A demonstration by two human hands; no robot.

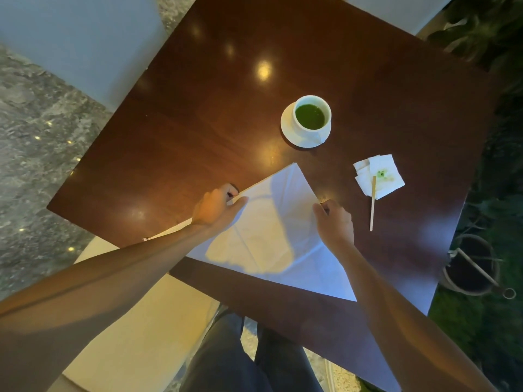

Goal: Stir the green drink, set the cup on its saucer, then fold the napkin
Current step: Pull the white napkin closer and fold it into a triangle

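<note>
Dark table [198,123], creased white napkin [271,230].

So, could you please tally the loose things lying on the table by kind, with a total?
Cup of green drink: 1
Saucer: 1
Large white napkin, held at its edges by the left hand and right hand: 1
Small stained tissue: 1
Wooden stirrer: 1
Total: 5

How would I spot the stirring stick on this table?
Start at the white cup of green drink on the dark table. Nearer the person lies a small green-stained tissue. The wooden stick is thin and pale, its top resting on that tissue.
</note>
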